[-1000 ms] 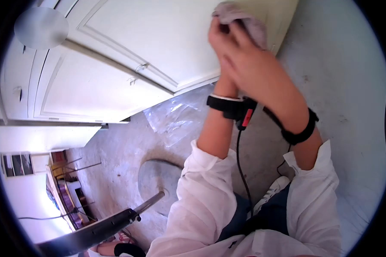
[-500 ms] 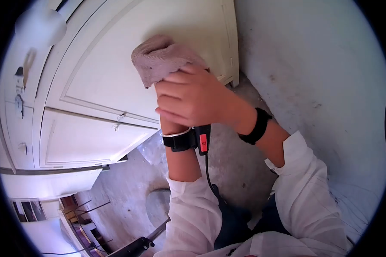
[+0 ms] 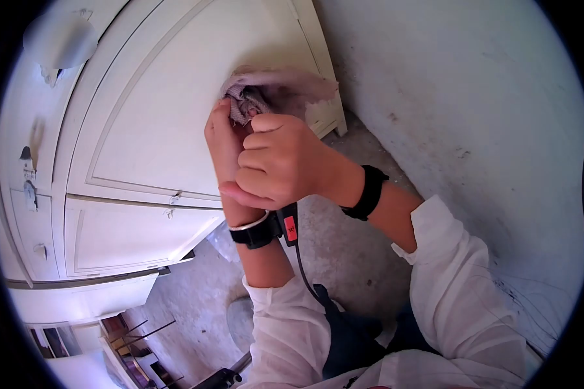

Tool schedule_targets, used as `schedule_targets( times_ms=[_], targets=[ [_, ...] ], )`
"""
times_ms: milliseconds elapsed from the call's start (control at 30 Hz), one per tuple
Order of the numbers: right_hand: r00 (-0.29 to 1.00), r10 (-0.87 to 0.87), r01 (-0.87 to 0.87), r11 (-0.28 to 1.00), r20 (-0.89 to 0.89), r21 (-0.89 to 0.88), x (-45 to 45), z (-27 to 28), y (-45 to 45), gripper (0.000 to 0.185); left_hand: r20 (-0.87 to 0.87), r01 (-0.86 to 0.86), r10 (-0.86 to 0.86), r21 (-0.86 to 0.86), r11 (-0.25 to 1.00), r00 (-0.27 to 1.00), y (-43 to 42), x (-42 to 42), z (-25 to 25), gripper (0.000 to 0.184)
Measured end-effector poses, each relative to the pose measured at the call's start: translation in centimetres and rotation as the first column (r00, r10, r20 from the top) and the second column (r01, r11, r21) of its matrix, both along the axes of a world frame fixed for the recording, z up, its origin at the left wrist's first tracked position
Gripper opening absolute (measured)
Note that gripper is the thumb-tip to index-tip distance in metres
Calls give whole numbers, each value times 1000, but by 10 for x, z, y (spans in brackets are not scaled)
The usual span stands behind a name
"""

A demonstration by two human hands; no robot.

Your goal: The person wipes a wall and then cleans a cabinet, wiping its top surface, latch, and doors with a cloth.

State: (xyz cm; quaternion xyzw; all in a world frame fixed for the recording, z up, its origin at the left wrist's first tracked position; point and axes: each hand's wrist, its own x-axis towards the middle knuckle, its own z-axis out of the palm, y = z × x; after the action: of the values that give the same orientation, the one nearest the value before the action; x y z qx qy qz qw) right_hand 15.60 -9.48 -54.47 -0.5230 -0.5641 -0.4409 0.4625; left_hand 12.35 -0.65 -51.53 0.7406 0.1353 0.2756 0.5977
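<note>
A dusty pink cloth (image 3: 292,83) is bunched up in front of the white cabinet door, its far edge flaring out to the right. My left hand (image 3: 222,133) holds it from the left, with fingers and thumb curled around the crumpled part. My right hand (image 3: 274,159) is closed in a fist just below the cloth, nearer the camera, and grips its lower edge. It partly covers my left palm and wrist. Both wrists wear black bands, and a cable runs from a small black device (image 3: 291,228) beside the left one.
The white cabinet (image 3: 156,123), with metal latches, fills the left side. A pale wall (image 3: 461,110) stands on the right. Below lies a grey concrete floor (image 3: 344,246). Dark thin rods and a round grey object (image 3: 240,319) are at lower left.
The cloth has gone from draping over my left hand to a bunched shape with its far edge spread rightward. My left fingers now show. Both hands have shifted slightly left in view.
</note>
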Motion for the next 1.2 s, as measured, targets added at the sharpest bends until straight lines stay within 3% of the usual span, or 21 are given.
schedule_targets(
  times_ms=[33,67,100,167,200,333,400,433,500,600,733,900,1200],
  targets=[
    [1000,23,-23,999,-5,34,0,0,-1,35,60,205,-196,-227,952,979,-4,-11,17,17],
    [999,45,-45,997,-6,68,1,1,-2,35,164,400,-366,-424,813,916,-8,-18,27,17],
    [999,39,-39,997,-4,66,2,2,-4,35,167,406,-370,-424,810,914,-6,-19,24,17],
    [999,49,-47,994,-16,98,2,4,-7,36,123,351,-354,51,935,927,-7,-20,20,14],
    [999,46,-45,994,-16,98,3,6,-9,36,154,331,-312,-118,936,938,-16,-21,20,11],
    [984,178,-176,977,-11,117,1,10,-9,35,160,436,-416,-116,893,895,-20,-31,28,15],
    [976,218,-215,965,-4,148,-1,11,-10,34,104,580,-571,-149,801,815,-9,-32,26,42],
    [976,215,-214,973,-12,86,-3,13,-14,33,104,580,-570,-148,801,815,-4,-32,27,42],
    [977,212,-212,977,-19,23,-4,14,-19,32,19,657,-663,-161,736,748,3,-33,29,65],
    [977,211,-211,977,-22,-35,-6,13,-18,30,31,632,-640,-198,749,768,-1,-37,31,71],
    [976,212,-213,976,-49,-32,-3,9,-15,28,47,675,-682,-210,707,729,3,-38,29,72],
    [980,190,-193,978,-53,-74,1,3,-12,26,-104,650,-666,-151,745,739,3,-34,34,65],
    [987,157,-158,986,-30,-46,0,1,-10,26,-9,715,-724,-144,684,690,9,-31,26,60]
  ],
)
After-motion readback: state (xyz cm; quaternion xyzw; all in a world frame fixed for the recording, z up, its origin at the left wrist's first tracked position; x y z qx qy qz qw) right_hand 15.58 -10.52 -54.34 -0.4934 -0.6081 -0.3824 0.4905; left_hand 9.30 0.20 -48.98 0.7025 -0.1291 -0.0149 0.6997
